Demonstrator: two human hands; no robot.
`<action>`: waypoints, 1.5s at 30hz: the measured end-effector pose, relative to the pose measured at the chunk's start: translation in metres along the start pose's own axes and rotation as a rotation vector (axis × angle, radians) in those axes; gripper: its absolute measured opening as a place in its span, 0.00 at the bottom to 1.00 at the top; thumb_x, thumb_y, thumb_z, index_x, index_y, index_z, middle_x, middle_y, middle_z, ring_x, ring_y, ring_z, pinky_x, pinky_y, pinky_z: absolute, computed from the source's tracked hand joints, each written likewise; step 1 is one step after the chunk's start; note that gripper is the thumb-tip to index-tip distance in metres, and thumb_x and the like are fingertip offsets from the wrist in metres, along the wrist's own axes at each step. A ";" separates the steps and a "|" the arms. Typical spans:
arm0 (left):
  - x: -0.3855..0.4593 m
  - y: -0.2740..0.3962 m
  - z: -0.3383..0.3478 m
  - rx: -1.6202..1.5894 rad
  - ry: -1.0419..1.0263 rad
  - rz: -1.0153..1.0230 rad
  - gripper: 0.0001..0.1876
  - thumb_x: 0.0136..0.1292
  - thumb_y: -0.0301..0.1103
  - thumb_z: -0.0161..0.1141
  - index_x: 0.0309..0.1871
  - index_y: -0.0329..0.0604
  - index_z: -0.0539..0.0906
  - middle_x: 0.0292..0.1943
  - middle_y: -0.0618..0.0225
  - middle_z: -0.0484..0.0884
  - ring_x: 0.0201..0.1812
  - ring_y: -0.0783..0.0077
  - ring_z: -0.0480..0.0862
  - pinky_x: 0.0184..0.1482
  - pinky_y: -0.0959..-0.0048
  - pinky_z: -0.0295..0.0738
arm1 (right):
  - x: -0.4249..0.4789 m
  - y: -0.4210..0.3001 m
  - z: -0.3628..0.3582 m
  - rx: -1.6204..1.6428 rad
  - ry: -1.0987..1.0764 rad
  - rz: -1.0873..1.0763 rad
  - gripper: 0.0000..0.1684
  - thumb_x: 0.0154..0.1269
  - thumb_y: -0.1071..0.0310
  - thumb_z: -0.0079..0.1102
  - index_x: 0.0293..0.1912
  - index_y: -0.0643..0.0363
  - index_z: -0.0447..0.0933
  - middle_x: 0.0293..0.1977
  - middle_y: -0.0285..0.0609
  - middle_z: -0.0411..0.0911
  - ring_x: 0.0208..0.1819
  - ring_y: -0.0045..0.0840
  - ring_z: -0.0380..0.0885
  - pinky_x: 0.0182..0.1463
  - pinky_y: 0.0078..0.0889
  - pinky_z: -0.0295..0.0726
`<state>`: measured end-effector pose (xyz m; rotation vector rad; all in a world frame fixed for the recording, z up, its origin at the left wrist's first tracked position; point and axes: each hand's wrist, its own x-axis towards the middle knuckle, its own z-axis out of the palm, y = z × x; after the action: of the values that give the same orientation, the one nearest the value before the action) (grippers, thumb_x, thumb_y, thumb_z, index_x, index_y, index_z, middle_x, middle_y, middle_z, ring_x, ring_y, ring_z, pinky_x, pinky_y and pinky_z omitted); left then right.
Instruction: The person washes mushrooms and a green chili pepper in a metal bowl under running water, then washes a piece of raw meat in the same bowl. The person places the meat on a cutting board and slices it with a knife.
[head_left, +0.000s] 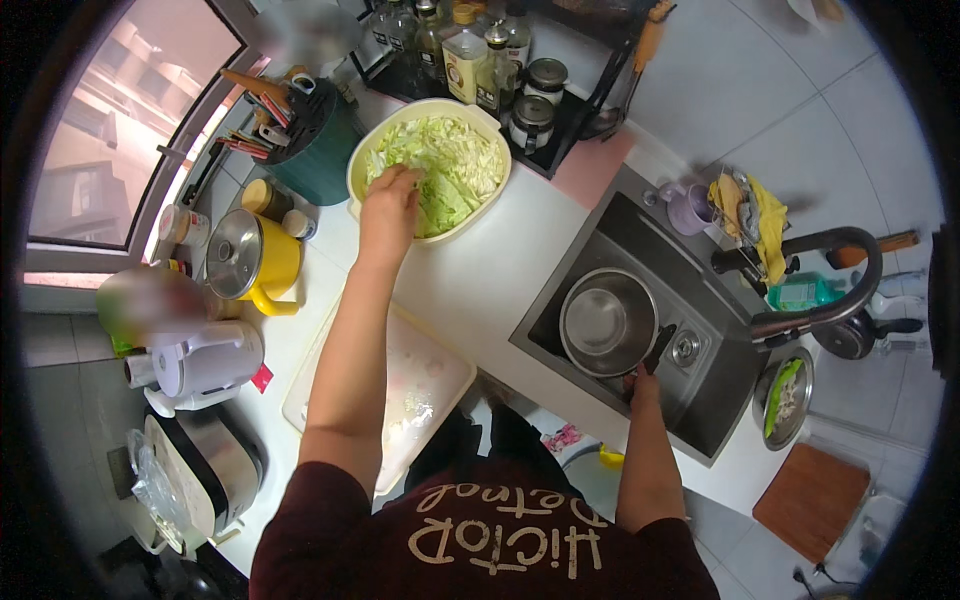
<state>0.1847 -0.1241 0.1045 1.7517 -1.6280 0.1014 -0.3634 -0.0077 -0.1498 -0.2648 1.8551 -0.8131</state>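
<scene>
My left hand (392, 196) reaches over the near-left rim of a cream plastic basin (491, 202). Its fingers bend down at the shredded cabbage (461, 150), and the fingertips are partly hidden. Larger pale-green leaf pieces lie in the near part of the basin. My right hand (643, 386) is at the front of the grey sink (720, 420), closed around a narrow dark object (660, 349) beside the steel pot (600, 322). Whether this is a knife or the pot's handle is unclear. The pot sits in the sink, its bare metal bottom showing.
A translucent plastic lid or tray (420, 397) overhangs the counter's front edge. Left stand a yellow pot (279, 259), a kettle (206, 360) and a green utensil holder (322, 150). Bottles (465, 60) line the back. A faucet (862, 289) arches beside the sink, near a cutting board (811, 501).
</scene>
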 end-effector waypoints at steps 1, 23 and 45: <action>-0.005 0.007 -0.009 -0.002 0.002 -0.080 0.09 0.57 0.22 0.59 0.41 0.38 0.81 0.40 0.54 0.80 0.41 0.51 0.81 0.43 0.62 0.76 | -0.005 0.001 -0.001 0.044 0.006 0.022 0.17 0.64 0.59 0.59 0.39 0.63 0.70 0.18 0.40 0.69 0.16 0.26 0.68 0.19 0.30 0.67; -0.314 -0.070 -0.199 -0.674 0.529 -1.097 0.08 0.68 0.27 0.50 0.46 0.36 0.77 0.31 0.65 0.79 0.27 0.75 0.78 0.30 0.79 0.75 | -0.284 -0.066 0.118 -0.320 -0.652 -0.386 0.12 0.71 0.61 0.49 0.50 0.54 0.65 0.20 0.33 0.68 0.15 0.15 0.63 0.18 0.19 0.63; -0.388 -0.043 -0.167 -0.167 0.069 -1.185 0.30 0.54 0.44 0.68 0.53 0.29 0.76 0.47 0.46 0.76 0.44 0.54 0.80 0.46 0.64 0.76 | -0.403 -0.012 0.210 -0.850 -1.125 -0.419 0.07 0.66 0.68 0.54 0.39 0.61 0.71 0.18 0.32 0.68 0.16 0.15 0.66 0.19 0.20 0.65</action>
<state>0.2157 0.2882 0.0070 2.2422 -0.3392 -0.5035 -0.0067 0.1098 0.1068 -1.3632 0.9368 0.0126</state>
